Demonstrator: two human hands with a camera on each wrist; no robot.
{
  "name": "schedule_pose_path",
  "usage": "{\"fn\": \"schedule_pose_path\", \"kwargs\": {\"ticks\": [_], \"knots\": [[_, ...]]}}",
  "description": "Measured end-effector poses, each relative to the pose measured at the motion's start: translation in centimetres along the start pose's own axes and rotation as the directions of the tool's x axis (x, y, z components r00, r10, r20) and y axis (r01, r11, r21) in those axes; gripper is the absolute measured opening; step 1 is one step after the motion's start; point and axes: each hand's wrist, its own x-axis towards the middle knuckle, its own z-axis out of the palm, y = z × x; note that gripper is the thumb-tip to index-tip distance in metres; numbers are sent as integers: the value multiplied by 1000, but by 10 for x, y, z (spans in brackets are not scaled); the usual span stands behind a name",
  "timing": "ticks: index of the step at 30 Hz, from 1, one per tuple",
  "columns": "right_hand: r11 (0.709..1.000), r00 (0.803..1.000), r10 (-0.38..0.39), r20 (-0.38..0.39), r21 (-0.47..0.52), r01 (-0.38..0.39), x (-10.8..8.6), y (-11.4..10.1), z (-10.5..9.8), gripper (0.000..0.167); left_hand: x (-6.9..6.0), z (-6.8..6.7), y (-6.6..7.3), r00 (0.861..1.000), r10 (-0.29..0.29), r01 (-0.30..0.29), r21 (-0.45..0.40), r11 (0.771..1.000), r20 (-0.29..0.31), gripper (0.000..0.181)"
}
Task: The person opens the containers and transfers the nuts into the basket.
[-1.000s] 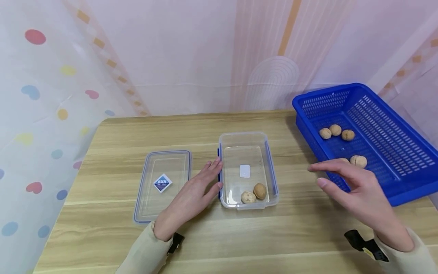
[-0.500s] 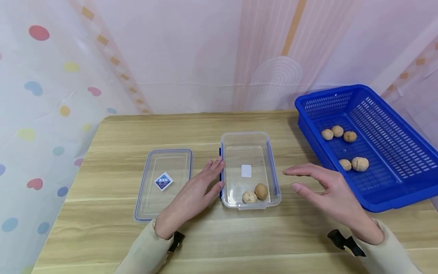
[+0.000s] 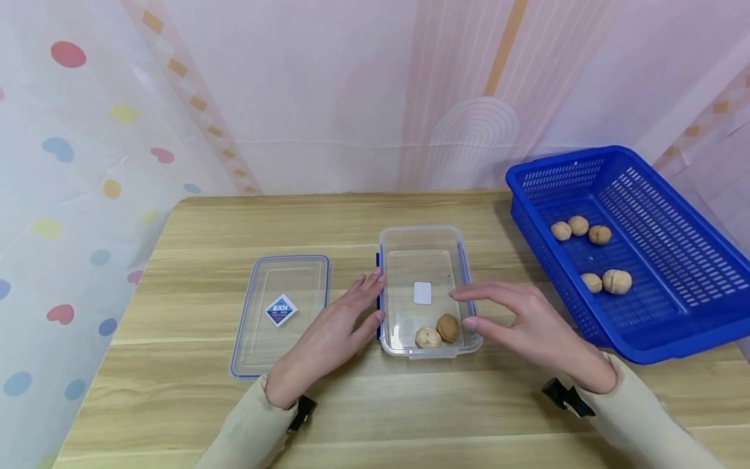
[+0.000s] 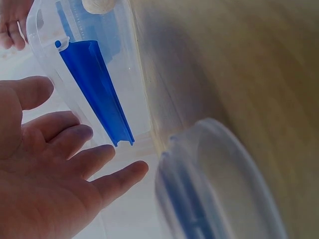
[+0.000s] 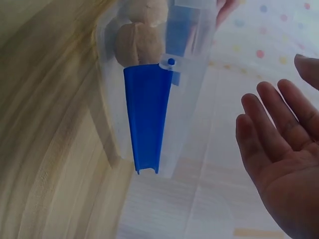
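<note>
A clear plastic food box [image 3: 410,264] with blue side clips stands uncovered on the table. Two walnuts [image 3: 448,327] lie together in its near right part. My left hand [image 3: 328,339] is at the box's left wall, fingers relaxed and fingertips at the rim. Over the right rim reaches my right hand [image 3: 530,326], thumb and forefinger apart and holding nothing. In the right wrist view its fingers [image 5: 269,119] are extended, away from the box's blue clip [image 5: 147,117]. The left wrist view shows another hanging blue clip [image 4: 97,89] beside the left fingers [image 4: 122,181].
A clear lid [image 3: 293,352] with a blue seal and a BXH sticker [image 3: 281,310] lies left of the box. At the right, a blue perforated basket [image 3: 662,326] holds several walnuts [image 3: 617,282]. A patterned cloth [image 3: 328,98] hangs behind the wooden table [image 3: 381,417].
My right hand has moved left, from the basket's edge to above the box's right rim. The left hand stays at the box's left side. The view has shifted slightly.
</note>
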Motion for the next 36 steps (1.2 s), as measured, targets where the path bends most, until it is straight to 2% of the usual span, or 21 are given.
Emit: {"fn": "schedule_pose_path", "kwargs": {"ticks": [7, 12, 18, 23, 30, 36], "knots": [[999, 994, -11, 107, -29, 14, 12, 4, 1, 39, 0, 0, 0, 1000, 5, -5, -2, 1000, -2, 57], [998, 979, -35, 199, -43, 44, 23, 8, 1, 44, 0, 0, 0, 1000, 4, -4, -2, 1000, -2, 57], [997, 949, -52, 310, -40, 68, 35, 11, 2, 49, -1, -1, 1, 1000, -3, 3, -1, 1000, 1, 57], [996, 926, -72, 371, -30, 89, 41, 13, 4, 53, -1, -1, 1, 1000, -2, 2, -1, 1000, 0, 57], [994, 875, -73, 479, -34, 102, 47, 18, 11, 52, -1, -1, 1, 1000, 4, -4, 0, 1000, -2, 57], [991, 845, -79, 528, -50, 124, 52, 19, 15, 51, -1, -1, 1, 1000, 7, -7, -5, 1000, 0, 57]]}}
